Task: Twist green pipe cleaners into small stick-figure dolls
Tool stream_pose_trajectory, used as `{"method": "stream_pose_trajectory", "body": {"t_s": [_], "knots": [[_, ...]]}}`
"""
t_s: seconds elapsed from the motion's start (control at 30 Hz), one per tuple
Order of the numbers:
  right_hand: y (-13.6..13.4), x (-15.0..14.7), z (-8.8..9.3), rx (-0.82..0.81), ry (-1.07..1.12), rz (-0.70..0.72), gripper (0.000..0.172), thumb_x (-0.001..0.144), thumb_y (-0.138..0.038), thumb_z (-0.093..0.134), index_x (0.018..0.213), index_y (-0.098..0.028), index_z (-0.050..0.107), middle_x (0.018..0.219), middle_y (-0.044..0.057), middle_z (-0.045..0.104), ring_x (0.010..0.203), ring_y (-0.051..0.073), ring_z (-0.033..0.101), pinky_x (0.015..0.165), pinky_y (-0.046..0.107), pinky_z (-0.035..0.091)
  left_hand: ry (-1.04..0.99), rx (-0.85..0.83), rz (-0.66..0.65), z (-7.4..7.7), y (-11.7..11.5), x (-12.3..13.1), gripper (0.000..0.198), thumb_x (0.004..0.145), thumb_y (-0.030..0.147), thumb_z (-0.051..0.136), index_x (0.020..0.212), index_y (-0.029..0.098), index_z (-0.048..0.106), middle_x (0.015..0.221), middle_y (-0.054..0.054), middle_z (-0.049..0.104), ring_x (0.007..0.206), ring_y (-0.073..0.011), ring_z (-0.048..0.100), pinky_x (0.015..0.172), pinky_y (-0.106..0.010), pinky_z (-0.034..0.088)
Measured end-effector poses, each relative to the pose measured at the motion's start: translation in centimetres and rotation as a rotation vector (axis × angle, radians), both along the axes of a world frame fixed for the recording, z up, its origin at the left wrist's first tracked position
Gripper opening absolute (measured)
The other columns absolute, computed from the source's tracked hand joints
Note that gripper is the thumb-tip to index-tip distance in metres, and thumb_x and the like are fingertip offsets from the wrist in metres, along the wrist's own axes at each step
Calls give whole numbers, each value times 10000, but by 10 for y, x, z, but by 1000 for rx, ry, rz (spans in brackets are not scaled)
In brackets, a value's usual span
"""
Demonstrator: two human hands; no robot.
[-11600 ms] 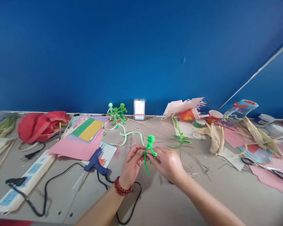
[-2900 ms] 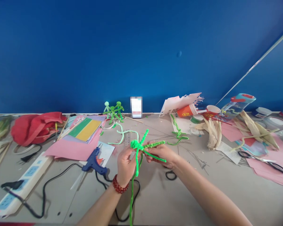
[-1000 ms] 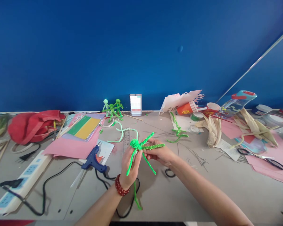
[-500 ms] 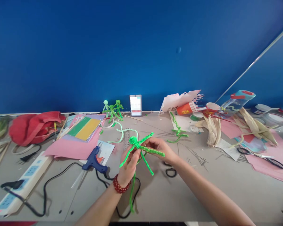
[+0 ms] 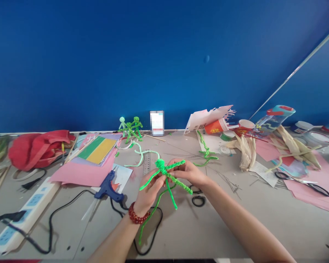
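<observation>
A bright green pipe-cleaner figure [image 5: 166, 175] with a coiled head, two arms and two legs is held above the table between both hands. My left hand [image 5: 149, 188], with a red bead bracelet on its wrist, pinches the figure's body from below. My right hand [image 5: 190, 172] pinches it at the right arm. A loose green pipe-cleaner strand [image 5: 149, 215] trails down from the figure toward my left wrist.
A blue glue gun [image 5: 108, 188] with a black cord lies left of my hands, a white power strip [image 5: 22, 215] further left. Pink and coloured paper [image 5: 90, 160], a ruler [image 5: 146, 164], finished green figures [image 5: 130, 129], cups [image 5: 216, 128], corn husks [image 5: 248, 153], scissors [image 5: 304, 182] and black rings [image 5: 199, 200] surround them.
The figure has been turned in my hands, its head now up and legs pointing down right. The long loose strand has swung left, and my right hand has shifted slightly up.
</observation>
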State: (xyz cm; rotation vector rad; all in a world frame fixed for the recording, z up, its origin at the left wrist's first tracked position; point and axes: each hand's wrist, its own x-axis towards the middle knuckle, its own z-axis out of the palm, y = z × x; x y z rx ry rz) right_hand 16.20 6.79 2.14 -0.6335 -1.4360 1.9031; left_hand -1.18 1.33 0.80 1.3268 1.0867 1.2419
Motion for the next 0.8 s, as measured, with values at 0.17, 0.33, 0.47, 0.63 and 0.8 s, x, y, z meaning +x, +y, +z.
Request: {"method": "stream_pose_trajectory", "body": {"t_s": [0.17, 0.33, 0.47, 0.63, 0.8], "knots": [[1, 1, -2, 12, -36, -74, 231, 747, -334, 750, 805, -174, 594, 767, 2, 619, 729, 158, 621, 715, 285, 483, 96, 99, 128, -5, 2, -1, 142, 854, 315, 606, 838, 182, 652, 841, -61, 697, 803, -202, 658, 781, -323, 536], [0, 2, 6, 80, -102, -69, 176, 797, -338, 679, 812, -175, 615, 771, 8, 618, 781, 177, 606, 766, 304, 466, 170, 143, 167, -8, 3, -1, 136, 868, 292, 584, 802, 182, 629, 790, -43, 688, 765, -186, 653, 754, -295, 525], [-4, -3, 9, 188, -190, -75, 197, 791, -336, 683, 885, -166, 652, 815, 23, 642, 751, 166, 586, 678, 267, 452, 260, 207, 207, -7, 3, -2, 116, 866, 278, 582, 818, 184, 631, 786, -39, 673, 776, -189, 640, 737, -292, 510], [-7, -7, 5, 261, -403, -203, 155, 789, -298, 651, 750, -150, 679, 654, 18, 639, 608, 143, 556, 557, 236, 411, 259, 182, 125, -2, 1, -4, 140, 876, 292, 558, 898, 190, 651, 830, -48, 668, 774, -196, 624, 716, -295, 501], [-7, -5, 7, 264, -383, -199, 113, 756, -258, 638, 728, -152, 664, 608, -13, 584, 556, 116, 499, 521, 222, 367, 156, 107, 60, 1, 0, -3, 145, 876, 316, 564, 842, 194, 633, 729, -16, 608, 685, -165, 571, 639, -271, 480]]}}
